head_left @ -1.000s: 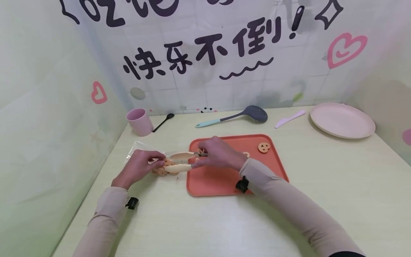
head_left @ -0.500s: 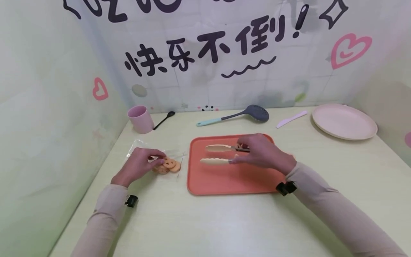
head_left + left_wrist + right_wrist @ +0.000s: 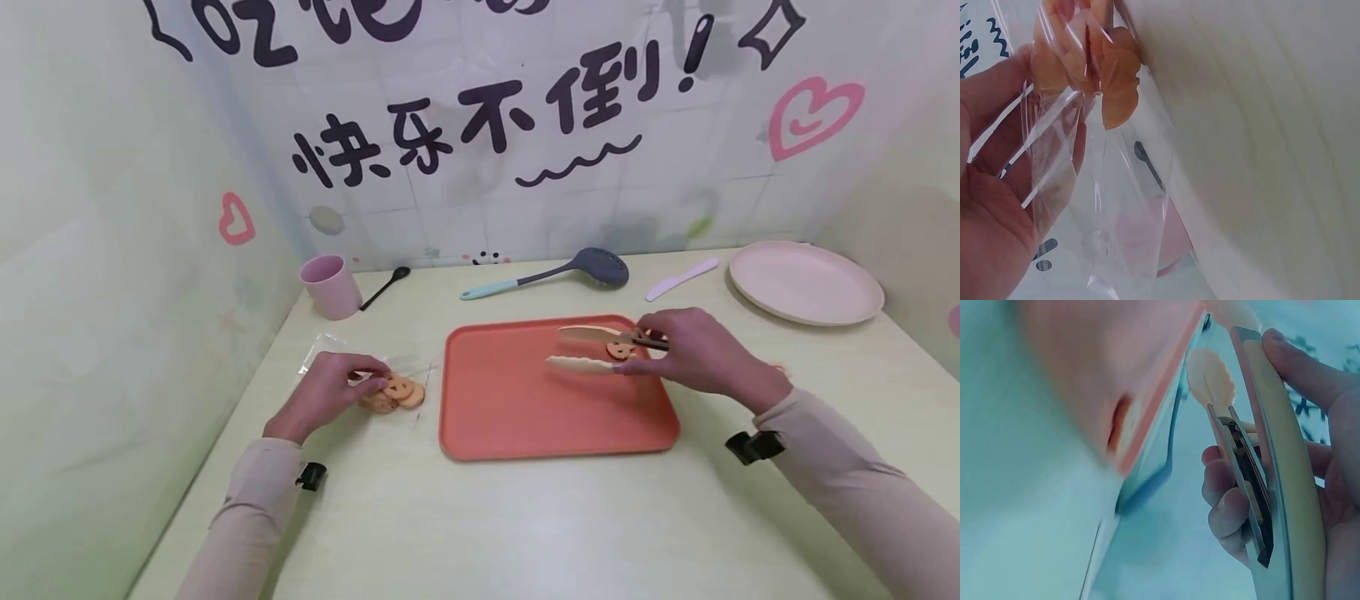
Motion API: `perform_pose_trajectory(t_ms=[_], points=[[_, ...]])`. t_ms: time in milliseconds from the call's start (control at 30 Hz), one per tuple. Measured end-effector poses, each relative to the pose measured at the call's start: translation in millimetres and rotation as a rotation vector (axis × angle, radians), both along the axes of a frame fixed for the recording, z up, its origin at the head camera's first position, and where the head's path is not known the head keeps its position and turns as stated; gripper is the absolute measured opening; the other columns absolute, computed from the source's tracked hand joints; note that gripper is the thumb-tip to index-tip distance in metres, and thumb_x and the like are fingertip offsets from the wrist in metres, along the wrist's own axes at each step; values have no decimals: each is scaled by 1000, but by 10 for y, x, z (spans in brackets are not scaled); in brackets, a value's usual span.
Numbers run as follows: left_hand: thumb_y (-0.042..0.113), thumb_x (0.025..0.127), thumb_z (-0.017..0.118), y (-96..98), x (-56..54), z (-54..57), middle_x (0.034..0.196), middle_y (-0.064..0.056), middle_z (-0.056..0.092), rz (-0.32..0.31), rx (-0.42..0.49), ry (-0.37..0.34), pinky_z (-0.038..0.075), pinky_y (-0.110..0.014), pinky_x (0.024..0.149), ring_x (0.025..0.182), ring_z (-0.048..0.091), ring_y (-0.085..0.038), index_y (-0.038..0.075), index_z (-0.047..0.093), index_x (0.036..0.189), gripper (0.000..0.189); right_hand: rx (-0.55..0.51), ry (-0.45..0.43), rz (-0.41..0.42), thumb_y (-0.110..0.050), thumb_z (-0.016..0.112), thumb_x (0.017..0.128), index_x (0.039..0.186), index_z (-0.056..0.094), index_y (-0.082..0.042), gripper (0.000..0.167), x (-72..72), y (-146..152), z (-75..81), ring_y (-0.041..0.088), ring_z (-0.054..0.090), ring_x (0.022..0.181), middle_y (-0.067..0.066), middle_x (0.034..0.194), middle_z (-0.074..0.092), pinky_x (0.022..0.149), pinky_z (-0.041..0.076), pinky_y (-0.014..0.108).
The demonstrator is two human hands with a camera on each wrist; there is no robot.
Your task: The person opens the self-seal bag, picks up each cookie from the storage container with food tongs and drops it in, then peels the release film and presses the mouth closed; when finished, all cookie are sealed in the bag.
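Lying on pale tbl (image 3: 525, 525), red tray (image 3: 525, 417) under tongs (image 3: 588, 334); blk-lettered wall (image 3: 457, 215) behind

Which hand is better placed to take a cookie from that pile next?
Likely the right hand: though farther from the cookie pile, it holds spread tongs; the left hand holds the clear bag.

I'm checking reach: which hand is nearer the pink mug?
Left hand: in front of the mug. Right hand: far to its right, by the right edge of the tray.
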State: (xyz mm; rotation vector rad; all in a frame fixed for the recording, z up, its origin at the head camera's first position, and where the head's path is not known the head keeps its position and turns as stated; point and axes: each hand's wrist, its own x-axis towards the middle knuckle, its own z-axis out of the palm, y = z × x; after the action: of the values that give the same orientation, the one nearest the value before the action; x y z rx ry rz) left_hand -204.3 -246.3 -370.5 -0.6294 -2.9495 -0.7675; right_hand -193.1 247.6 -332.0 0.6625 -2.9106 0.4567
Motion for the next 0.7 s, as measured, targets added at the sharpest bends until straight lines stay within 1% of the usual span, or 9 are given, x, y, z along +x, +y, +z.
perform_pose_trajectory(t_ms=[67,167,300,367,467,600,700], points=[[15,90,76,0,0,0,106,-5,78,-3,-2,1,62,-42,87,99,73,-22,12,78,108,19,44,32,-13,-55,83,76,85,67,-14,44,3,135,27,8,48,64,-7,71,61,59,39,25],[15,90,76,-2,0,-2,105,-4,78,-2,-5,7,62,-42,87,99,73,-22,12,78,108,18,97,49,-34,-50,85,76,84,67,-14,41,-3,303,67,8,48,63,-6,71,62,58,40,26],[15,90,76,0,4,7,105,-5,78,-2,-5,8,62,-42,87,99,73,-22,12,78,108,19,152,10,-70,-49,85,76,87,68,-12,42,-28,453,134,10,49,62,-4,73,64,55,40,28],[15,90,76,-1,5,13,105,-5,78,-3,-3,7,62,-42,86,99,73,-22,12,78,107,18,182,-14,-83,-51,84,76,88,69,-11,45,-49,503,170,11,50,62,-3,74,64,53,40,29],[15,90,76,-3,2,20,105,-5,78,-6,-2,8,62,-42,87,99,73,-22,12,78,107,18,214,-45,-91,-54,84,75,86,68,-13,45,-82,553,209,13,48,62,-5,70,61,51,38,29],[15,90,76,-2,-3,26,105,-5,78,-9,1,8,62,-42,86,99,73,-22,12,78,107,18,227,-55,-89,-53,84,75,81,66,-17,41,-113,562,242,13,47,62,-6,66,57,51,37,29],[15,89,77,-1,-8,28,105,-4,78,-11,5,7,62,-41,86,98,73,-21,12,78,107,18,229,-53,-87,-52,85,75,79,65,-19,39,-125,543,262,13,47,61,-6,65,57,51,37,29]])
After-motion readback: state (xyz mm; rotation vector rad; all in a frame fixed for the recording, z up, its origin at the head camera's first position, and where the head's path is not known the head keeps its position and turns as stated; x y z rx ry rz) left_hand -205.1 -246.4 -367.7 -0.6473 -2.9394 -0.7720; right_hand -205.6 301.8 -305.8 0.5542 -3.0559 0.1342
